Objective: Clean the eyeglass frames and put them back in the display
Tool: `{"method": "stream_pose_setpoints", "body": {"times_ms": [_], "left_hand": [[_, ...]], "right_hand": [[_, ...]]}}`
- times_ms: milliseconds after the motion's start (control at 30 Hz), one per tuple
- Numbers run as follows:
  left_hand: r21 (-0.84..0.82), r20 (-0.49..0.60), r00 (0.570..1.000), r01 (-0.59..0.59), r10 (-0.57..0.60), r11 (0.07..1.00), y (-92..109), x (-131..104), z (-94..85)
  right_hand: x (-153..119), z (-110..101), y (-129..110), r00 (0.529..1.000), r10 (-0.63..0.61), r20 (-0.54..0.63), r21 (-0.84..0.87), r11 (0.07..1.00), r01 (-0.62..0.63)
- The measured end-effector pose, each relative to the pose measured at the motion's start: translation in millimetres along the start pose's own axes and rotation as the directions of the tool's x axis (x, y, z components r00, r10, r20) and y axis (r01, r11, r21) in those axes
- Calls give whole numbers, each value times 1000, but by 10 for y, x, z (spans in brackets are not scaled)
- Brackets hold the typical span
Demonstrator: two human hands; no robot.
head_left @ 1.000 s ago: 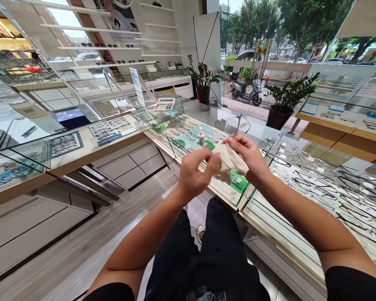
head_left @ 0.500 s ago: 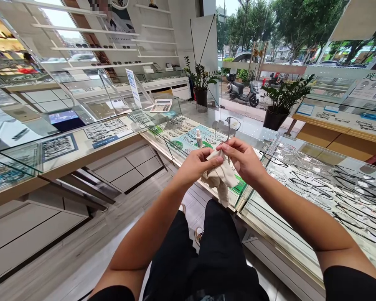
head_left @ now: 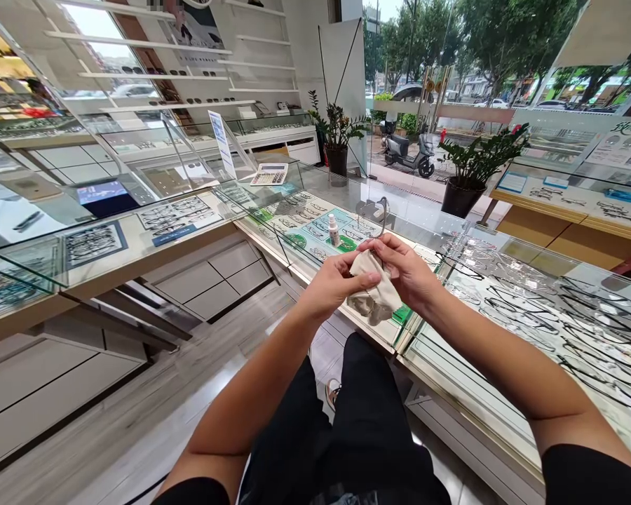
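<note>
My left hand (head_left: 335,284) is closed on a beige cleaning cloth (head_left: 374,294), its thumb lying across the fabric. The cloth hangs bunched below my fingers. Beside it my right hand (head_left: 406,270) pinches a pair of eyeglasses (head_left: 383,214) and also touches the cloth. One thin dark temple of the glasses curves up above my fingers; the rest of the frame is partly hidden by my hands and the cloth. Just past my left hand, a small white spray bottle (head_left: 333,231) stands upright on the glass counter.
Rows of eyeglass frames (head_left: 526,301) lie in the glass display case to the right. More frames (head_left: 179,214) are in the left case. A calculator (head_left: 270,174) and a sign stand farther back. Two potted plants (head_left: 460,179) are by the window.
The cloth has been gathered up, so its long hanging end no longer shows. The glasses have turned and sunk slightly between my hands, which remain close together.
</note>
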State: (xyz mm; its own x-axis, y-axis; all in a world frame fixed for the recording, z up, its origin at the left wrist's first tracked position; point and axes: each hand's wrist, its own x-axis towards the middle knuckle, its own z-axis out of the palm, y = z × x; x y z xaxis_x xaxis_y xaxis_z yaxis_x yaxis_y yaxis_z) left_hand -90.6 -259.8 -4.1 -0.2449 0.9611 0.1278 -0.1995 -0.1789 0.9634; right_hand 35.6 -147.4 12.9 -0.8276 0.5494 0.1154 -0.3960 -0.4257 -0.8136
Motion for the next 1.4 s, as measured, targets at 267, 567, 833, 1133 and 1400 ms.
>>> {"method": "stream_pose_setpoints", "body": {"times_ms": [267, 567, 833, 1133, 1400], "left_hand": [[126, -258, 930, -234, 260, 964, -107, 22, 204], [190, -90, 961, -240, 260, 952, -81, -10, 36], [186, -136, 954, -240, 267, 953, -195, -49, -60], [210, -157, 969, -158, 192, 965, -120, -78, -103], [126, -242, 966, -60, 89, 990, 76, -57, -423]], "right_hand": [[6, 11, 82, 999, -27, 21, 7, 1000, 27], [16, -46, -4, 998, -58, 19, -135, 989, 60], [23, -24, 116, 999, -28, 21, -121, 992, 31], [37, -59, 102, 997, -30, 75, -196, 980, 44], [34, -152, -167, 980, 5, 197, -375, 924, 71]]}}
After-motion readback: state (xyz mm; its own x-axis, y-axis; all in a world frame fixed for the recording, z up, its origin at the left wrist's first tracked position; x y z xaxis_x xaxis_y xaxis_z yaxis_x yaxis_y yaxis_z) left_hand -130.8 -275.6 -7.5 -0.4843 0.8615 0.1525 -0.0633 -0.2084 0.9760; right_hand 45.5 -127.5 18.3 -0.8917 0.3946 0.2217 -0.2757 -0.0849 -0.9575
